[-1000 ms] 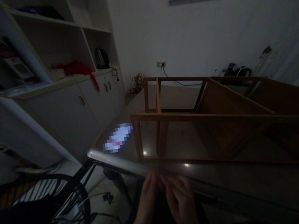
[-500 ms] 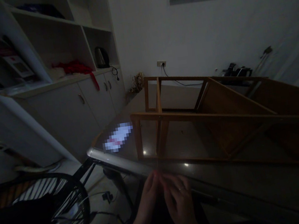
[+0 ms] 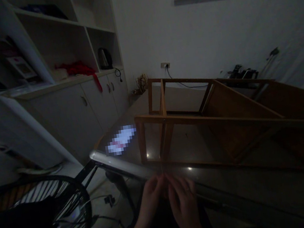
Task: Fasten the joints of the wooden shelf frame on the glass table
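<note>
The room is dim. My left hand (image 3: 150, 201) and my right hand (image 3: 185, 204) meet at their fingertips just below the near metal edge of a glass-topped table (image 3: 125, 165). The fingers of both are curled and pinched together, as if on something small that I cannot make out. Beyond the hands, a wooden shelf frame (image 3: 215, 120) lies on its side across the table. A lit phone screen (image 3: 121, 140) rests on the table's left corner, left of the frame.
A black wire chair (image 3: 50, 215) stands at the lower left, with cables on the floor beside it. White cabinets and shelves (image 3: 59, 78) hold a kettle (image 3: 103, 58) and a red cloth (image 3: 77, 68). A wall socket (image 3: 165, 65) and a picture are on the far wall.
My fingertips have shifted slightly against each other and the hands have drawn a little closer. The view has drifted a bit; nothing else has moved.
</note>
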Motion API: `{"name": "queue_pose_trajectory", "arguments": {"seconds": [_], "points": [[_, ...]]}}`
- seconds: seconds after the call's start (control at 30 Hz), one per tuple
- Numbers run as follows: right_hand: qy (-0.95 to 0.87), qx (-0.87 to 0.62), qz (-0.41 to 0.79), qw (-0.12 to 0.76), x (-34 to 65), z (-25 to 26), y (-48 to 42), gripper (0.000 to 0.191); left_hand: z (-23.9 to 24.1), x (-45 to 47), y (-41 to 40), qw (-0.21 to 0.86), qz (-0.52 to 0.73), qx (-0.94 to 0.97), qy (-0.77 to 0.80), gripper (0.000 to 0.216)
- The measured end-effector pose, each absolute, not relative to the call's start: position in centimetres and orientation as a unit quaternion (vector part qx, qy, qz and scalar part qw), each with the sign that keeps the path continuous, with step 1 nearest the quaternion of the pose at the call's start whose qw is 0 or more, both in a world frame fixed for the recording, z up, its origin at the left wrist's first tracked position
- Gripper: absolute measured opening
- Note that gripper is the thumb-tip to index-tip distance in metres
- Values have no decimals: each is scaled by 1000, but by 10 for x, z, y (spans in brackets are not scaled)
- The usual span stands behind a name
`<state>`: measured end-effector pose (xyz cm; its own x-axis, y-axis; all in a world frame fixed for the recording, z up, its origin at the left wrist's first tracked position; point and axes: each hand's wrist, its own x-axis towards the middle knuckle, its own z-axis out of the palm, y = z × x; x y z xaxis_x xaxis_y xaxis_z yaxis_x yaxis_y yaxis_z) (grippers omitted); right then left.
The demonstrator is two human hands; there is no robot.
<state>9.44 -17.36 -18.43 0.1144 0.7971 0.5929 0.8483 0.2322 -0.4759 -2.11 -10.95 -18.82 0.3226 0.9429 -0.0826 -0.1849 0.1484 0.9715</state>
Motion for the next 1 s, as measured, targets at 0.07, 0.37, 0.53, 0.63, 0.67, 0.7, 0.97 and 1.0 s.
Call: {"name": "queue_pose_trajectory", "arguments": {"seconds": [0.07,0.37,0.53,0.63,0.67,0.7,0.97,1.0], "points": [[-671,-617,-30,411,94,-185,-173,40,-185,-21,-111,633,443,494,399,47],[-671,-628,-40,393,91,-192,-172,32,-181,-21,-115,585,456,518,426,45],[-669,-612,-33,421,95,-187,-170,42,-185,-23,-112,587,450,529,415,43],[-682,-603,-26,414,95,-181,-171,43,-186,-23,-112,578,451,532,423,42],[-684,-602,-25,411,95,-180,-171,42,-186,-23,-113,579,451,530,425,42],[-685,-603,-24,409,94,-180,-171,41,-186,-23,-114,579,451,528,427,42],[-685,-606,-40,402,93,-187,-172,35,-182,-23,-114,581,460,516,430,44],[-686,-607,-37,399,93,-187,-172,35,-182,-23,-113,578,461,516,432,44]]}}
